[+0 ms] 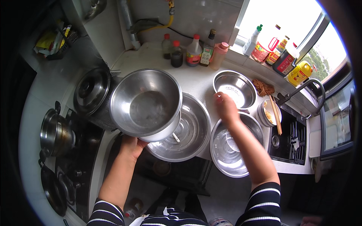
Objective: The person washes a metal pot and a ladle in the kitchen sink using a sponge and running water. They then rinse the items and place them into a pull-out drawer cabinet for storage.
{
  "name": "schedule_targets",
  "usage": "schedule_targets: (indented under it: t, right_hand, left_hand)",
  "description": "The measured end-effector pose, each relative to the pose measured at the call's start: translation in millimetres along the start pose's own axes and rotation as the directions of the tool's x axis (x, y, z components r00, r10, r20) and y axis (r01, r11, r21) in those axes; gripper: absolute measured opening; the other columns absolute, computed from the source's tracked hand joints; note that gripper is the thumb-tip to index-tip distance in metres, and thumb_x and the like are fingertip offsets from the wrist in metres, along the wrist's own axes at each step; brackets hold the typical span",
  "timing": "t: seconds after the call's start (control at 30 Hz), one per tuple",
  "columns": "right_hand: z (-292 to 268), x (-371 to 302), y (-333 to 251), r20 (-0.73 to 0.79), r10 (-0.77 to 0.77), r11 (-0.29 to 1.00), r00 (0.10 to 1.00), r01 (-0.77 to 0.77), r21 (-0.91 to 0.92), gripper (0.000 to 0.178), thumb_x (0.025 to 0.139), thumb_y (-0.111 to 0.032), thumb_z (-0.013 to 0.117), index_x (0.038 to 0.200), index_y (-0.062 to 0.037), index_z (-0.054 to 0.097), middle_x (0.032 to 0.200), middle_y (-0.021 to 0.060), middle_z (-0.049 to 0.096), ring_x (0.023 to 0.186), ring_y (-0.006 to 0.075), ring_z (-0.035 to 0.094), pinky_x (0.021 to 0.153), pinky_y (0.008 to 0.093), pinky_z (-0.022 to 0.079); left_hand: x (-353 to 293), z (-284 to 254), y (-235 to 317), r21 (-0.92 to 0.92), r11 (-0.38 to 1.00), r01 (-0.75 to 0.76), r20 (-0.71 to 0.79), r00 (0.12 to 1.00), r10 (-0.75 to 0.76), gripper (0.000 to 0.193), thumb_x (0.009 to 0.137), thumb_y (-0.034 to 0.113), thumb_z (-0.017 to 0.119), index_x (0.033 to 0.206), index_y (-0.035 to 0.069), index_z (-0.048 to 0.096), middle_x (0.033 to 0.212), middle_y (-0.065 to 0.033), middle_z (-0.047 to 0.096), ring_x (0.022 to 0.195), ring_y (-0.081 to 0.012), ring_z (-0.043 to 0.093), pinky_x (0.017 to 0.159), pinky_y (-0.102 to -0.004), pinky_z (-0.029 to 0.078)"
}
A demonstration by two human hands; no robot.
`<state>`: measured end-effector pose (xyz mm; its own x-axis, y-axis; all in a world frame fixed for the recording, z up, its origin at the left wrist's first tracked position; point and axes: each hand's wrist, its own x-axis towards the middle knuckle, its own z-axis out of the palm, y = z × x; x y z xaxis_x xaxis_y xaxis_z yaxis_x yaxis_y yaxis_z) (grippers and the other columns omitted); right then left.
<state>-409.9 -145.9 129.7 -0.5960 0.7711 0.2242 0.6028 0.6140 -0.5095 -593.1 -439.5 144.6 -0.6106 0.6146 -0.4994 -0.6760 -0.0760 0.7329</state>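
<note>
My left hand is closed on the lower edge of a large steel basin, held tilted above the counter. Under this basin shows part of a white bowl; its lower side is hidden. Behind them a wider steel basin rests on the counter, with a white handle poking out over it. My right hand has its fingers curled at the near-left rim of a smaller steel basin. Beneath my right forearm lies another shiny steel basin with a round mesh strainer in it.
Sauce bottles line the back wall, and more containers crowd the windowsill. At right, chopsticks lie across white bowls beside the black sink. A brown cloth, a lidded pot and a stove flank the basins.
</note>
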Motion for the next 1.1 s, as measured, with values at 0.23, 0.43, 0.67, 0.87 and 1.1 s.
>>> schedule_targets:
  t: [0.23,0.43,0.67,0.87,1.1]
  right_hand:
    - [123.6,-73.8,-96.7,0.651,0.056,0.988,0.757,0.052,-0.145,0.032,0.074,-0.027,0.068,0.095,-0.0028,0.067,0.099,0.0173,0.065,0.095,0.0320,0.063,0.080,0.0392,0.052]
    - [140.7,-66.1,-103.1,0.690,0.270,0.962,0.672,-0.163,-0.217,0.041,0.057,-0.019,0.075,0.094,-0.0015,0.068,0.103,0.0172,0.065,0.098,0.0295,0.063,0.082,0.0360,0.052]
    - [117.5,-61.2,-78.8,0.667,0.351,0.516,0.657,-0.730,0.448,0.008,0.079,-0.007,0.062,0.080,0.0002,0.060,0.063,0.0099,0.061,0.050,0.0189,0.060,0.046,0.0298,0.051]
    - [17.0,-54.3,-72.9,0.264,0.464,0.433,0.846,-0.476,0.766,0.017,0.084,-0.007,0.061,0.094,0.0036,0.053,0.068,0.0103,0.060,0.047,0.0152,0.058,0.041,0.0260,0.049]
    - [-87.9,-78.9,-113.5,0.255,0.251,0.612,0.934,-0.357,0.706,0.021,0.083,-0.010,0.062,0.097,0.0060,0.062,0.066,0.0086,0.063,0.049,0.0099,0.058,0.041,0.0201,0.046]
  left_hand:
    - [-2.3,-11.1,15.4,-0.016,0.998,-0.058,-0.023,0.998,0.058,0.044,0.077,0.017,0.066,0.116,0.004,0.049,0.110,-0.0113,0.056,0.096,-0.0227,0.061,0.074,-0.0364,0.058]
    - [-7.3,-27.6,12.6,-0.016,0.997,-0.069,-0.030,0.997,0.069,0.047,0.078,0.027,0.070,0.115,0.006,0.049,0.108,-0.0094,0.057,0.094,-0.0209,0.061,0.071,-0.0349,0.058]
    - [-20.2,-42.8,11.8,-0.017,0.997,-0.069,-0.046,0.997,0.069,0.048,0.078,0.035,0.071,0.113,0.010,0.051,0.106,-0.0055,0.058,0.092,-0.0172,0.061,0.071,-0.0326,0.057]
    - [-25.0,-39.4,15.9,0.003,0.999,-0.054,-0.009,0.999,0.054,0.045,0.079,0.033,0.069,0.112,0.009,0.051,0.105,-0.0052,0.058,0.092,-0.0175,0.061,0.074,-0.0333,0.057]
    - [-22.8,-37.2,13.6,-0.045,0.999,0.002,-0.009,1.000,-0.002,0.042,0.070,0.004,0.063,0.111,0.004,0.051,0.104,-0.0087,0.057,0.092,-0.0205,0.061,0.078,-0.0369,0.057]
